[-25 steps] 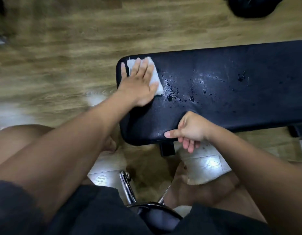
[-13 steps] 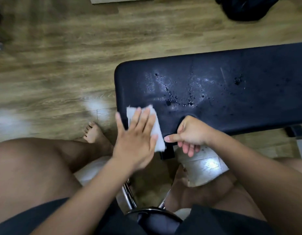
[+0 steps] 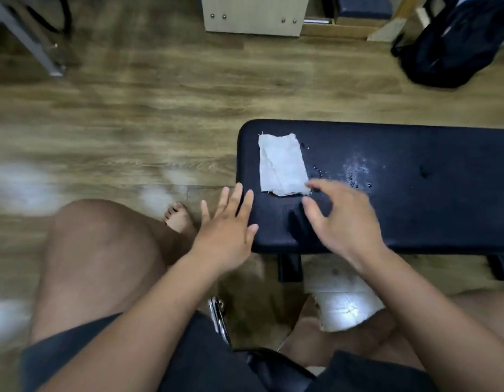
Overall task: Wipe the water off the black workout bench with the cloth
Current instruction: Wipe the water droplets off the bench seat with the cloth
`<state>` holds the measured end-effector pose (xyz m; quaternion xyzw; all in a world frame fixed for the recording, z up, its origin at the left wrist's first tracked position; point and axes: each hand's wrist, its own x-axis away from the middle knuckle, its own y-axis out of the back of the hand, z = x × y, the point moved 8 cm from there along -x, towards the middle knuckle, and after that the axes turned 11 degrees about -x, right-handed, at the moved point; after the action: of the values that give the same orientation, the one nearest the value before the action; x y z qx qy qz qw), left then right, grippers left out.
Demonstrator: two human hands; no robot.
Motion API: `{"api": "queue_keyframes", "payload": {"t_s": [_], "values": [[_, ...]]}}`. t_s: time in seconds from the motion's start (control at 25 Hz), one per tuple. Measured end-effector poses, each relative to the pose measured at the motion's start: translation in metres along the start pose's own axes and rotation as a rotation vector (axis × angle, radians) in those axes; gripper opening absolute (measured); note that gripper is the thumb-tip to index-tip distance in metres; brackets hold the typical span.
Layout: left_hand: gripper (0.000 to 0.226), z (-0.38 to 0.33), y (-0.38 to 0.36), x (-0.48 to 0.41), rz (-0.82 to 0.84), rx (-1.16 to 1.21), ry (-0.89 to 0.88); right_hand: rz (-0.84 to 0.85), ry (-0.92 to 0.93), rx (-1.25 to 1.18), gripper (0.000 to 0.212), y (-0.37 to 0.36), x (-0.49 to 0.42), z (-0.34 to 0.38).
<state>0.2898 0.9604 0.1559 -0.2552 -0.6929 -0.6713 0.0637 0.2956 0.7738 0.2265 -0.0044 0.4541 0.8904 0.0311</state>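
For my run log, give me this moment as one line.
cloth: flat on bench, unheld | left hand: open, at bench's left end | right hand: open, above bench beside cloth | water: droplets right of cloth

Brightness: dim, warm indoor light; the brown wood-grain floor (image 3: 160, 114) looks muddy.
Glare: blown-out white patches on the floor at the left edge; a bright reflection on the pale floor tile (image 3: 344, 306); water drops (image 3: 358, 168) glint on the black padded counter (image 3: 428, 210).
Shadows: soft, with one dark patch on the counter under the right hand (image 3: 344, 222).
Blur: both hands smeared by motion, the left hand (image 3: 228, 236) less so; the floor streaks leftward.
Sharpest: the white rectangular cloth (image 3: 281, 165).
Distortion: wide-angle bowing at the edges stretches the dark backpack (image 3: 457, 43).
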Motion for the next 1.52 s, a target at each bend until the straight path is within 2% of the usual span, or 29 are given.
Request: {"api": "queue_keyframes", "payload": {"t_s": [0.04,0.08,0.16,0.2,0.32,0.56,0.64,0.76,0.88,1.0,1.16,1.24,1.36,1.52], "values": [[0.065,0.002,-0.005,0.004,0.049,0.021,-0.008,0.052,0.094,0.124,0.042,-0.013,-0.011,0.015],[0.064,0.004,-0.004,0.004,0.050,0.042,-0.017,0.174,0.131,0.233,0.054,-0.036,-0.023,0.023],[0.061,0.007,0.001,0.004,0.005,0.070,-0.055,0.366,0.109,0.384,0.060,-0.082,-0.038,0.027],[0.060,0.009,0.002,0.004,0.000,0.092,-0.074,0.396,0.090,0.437,0.059,-0.097,-0.042,0.023],[0.060,0.017,0.000,0.001,0.013,0.167,-0.114,0.410,0.089,0.513,0.057,-0.109,-0.055,0.015],[0.057,0.025,-0.002,-0.003,-0.025,0.372,-0.136,0.430,-0.009,0.403,0.054,-0.117,-0.134,0.025],[0.054,0.033,0.003,-0.003,-0.081,0.458,-0.114,0.406,-0.016,0.379,0.060,-0.114,-0.108,0.027],[0.053,0.039,0.009,-0.009,-0.134,0.498,-0.075,0.394,0.063,0.293,0.063,-0.105,-0.005,0.039],[0.054,0.030,0.009,-0.012,-0.131,0.499,-0.102,0.404,0.124,0.338,0.067,-0.101,0.078,0.047],[0.053,0.029,0.009,-0.012,-0.123,0.537,-0.083,0.463,0.108,0.410,0.074,-0.110,0.026,0.048],[0.053,0.038,0.009,0.000,-0.087,0.521,-0.084,0.466,0.016,0.455,0.069,-0.127,-0.104,0.035],[0.053,0.042,0.012,-0.002,-0.108,0.547,-0.058,0.476,-0.036,0.425,0.068,-0.128,-0.127,0.035],[0.054,0.040,0.020,-0.009,-0.162,0.556,-0.041,0.427,-0.029,0.375,0.068,-0.125,-0.078,0.039],[0.064,0.025,0.006,-0.016,-0.070,0.500,-0.092,0.402,0.086,0.343,0.070,-0.101,0.068,0.042]]}}
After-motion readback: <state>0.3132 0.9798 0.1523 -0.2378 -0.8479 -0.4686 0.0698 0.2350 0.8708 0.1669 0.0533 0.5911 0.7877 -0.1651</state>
